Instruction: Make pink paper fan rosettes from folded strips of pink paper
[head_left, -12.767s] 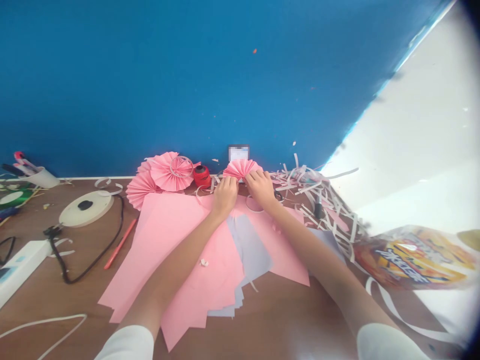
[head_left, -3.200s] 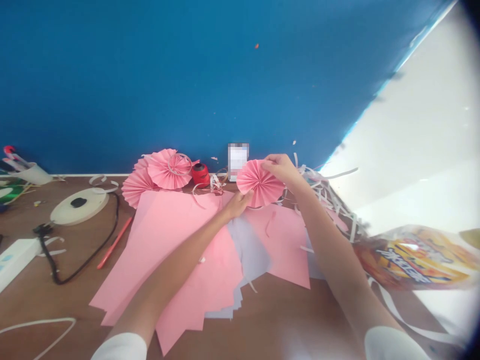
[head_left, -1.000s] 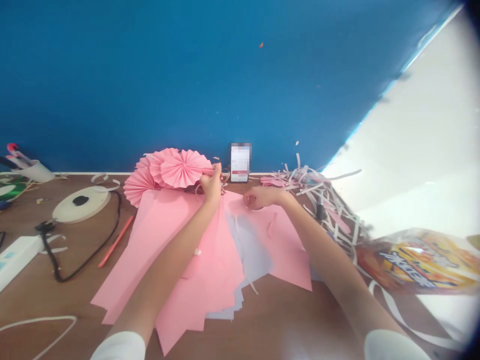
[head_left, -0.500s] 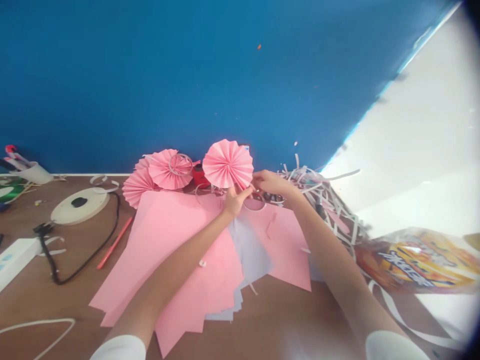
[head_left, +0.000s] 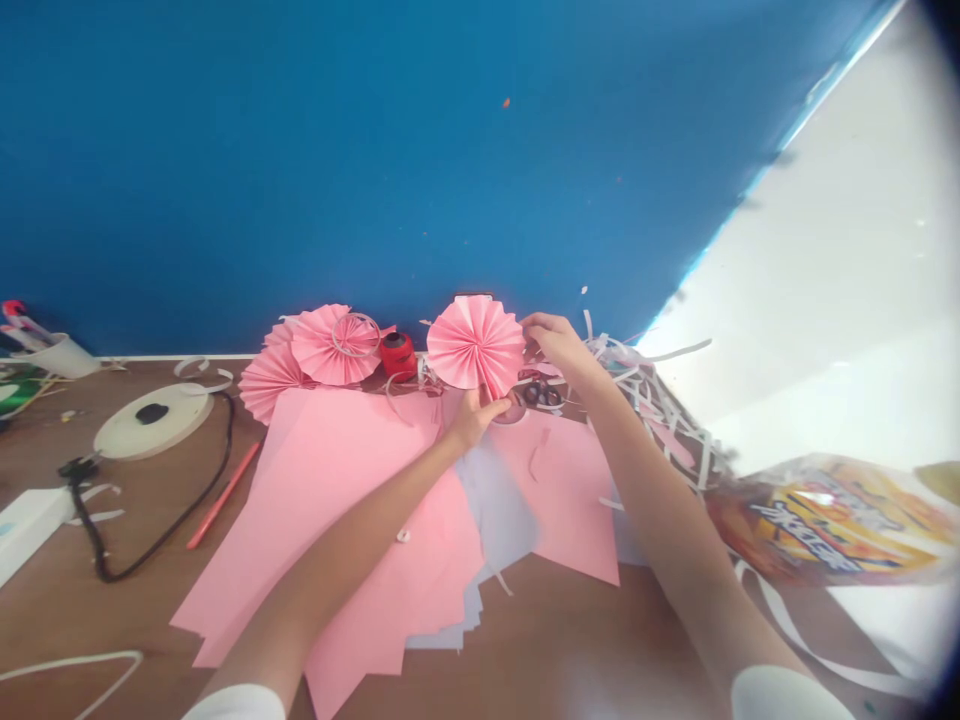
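A round pleated pink paper rosette is held up near the wall, its face toward me. My left hand grips its lower edge, thumb pointing right. At the rosette's right edge is my right hand, fingers curled; whether they pinch the paper is hidden. More pink rosettes lean together to the left, with a clear ring of tape resting on the front one. Under my arms lie overlapping pink paper sheets, with pale bluish sheets among them. Below my left hand, a tape roll lies partly covered.
A red bottle-like object and black-handled scissors stand near the back. Shredded paper strips heap at right beside a yellow-orange plastic package. Leftward are a red pen, a black cable and a white disc.
The rosette now sits slightly right and lower in the view. My right hand has moved up from its lower edge to its right side.
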